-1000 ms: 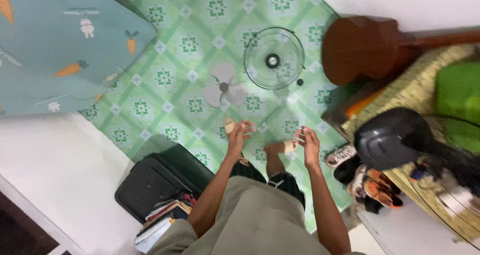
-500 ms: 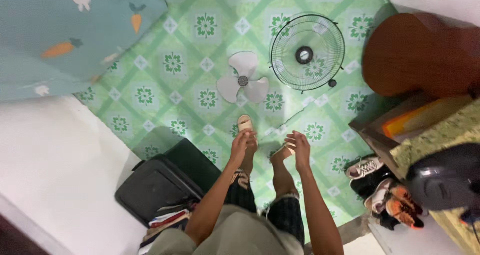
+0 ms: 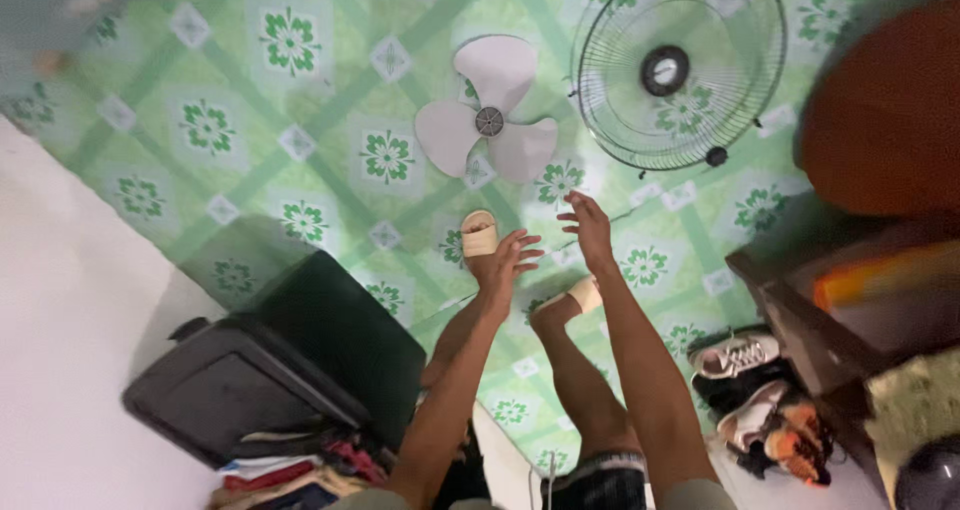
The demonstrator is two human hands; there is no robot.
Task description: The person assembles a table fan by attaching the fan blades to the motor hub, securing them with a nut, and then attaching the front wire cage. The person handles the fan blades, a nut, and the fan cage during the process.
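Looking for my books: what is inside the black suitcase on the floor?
The black suitcase lies open at its near edge, where a stack of books or folded things shows. Its lid covers the rest, so what lies deeper inside cannot be seen.

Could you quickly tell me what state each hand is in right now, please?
Left hand: open, fingers spread, holding nothing.
Right hand: open, empty, stretched out above the green patterned floor.

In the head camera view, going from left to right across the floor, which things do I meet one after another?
Black suitcase → left hand → right hand → round wire fan guard → pile of shoes. The fan blade and the sandals overlap the hands in this order, so I leave them out.
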